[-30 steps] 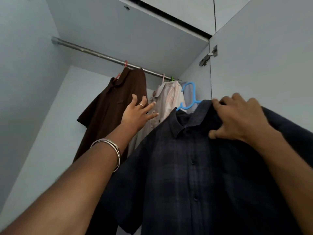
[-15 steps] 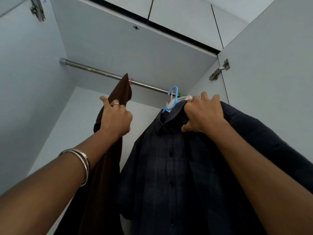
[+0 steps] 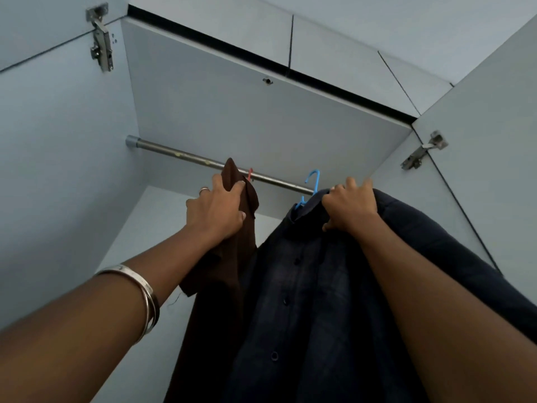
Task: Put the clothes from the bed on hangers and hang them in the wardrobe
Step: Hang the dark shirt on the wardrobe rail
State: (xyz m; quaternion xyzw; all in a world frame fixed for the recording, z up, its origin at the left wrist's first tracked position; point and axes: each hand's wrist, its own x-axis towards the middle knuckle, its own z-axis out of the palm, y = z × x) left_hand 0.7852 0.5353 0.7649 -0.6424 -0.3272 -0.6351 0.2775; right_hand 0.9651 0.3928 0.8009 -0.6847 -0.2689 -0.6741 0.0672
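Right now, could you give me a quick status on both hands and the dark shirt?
Left hand grips brown shirt, holding it aside. Right hand grips dark shirt at collar. Blue hanger hook at rail, seating unclear.

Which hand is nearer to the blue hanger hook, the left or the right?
The right. The right hand grips the dark shirt at the collar, just beside the blue hanger hook. The left hand holds the brown shirt, farther left along the rail.
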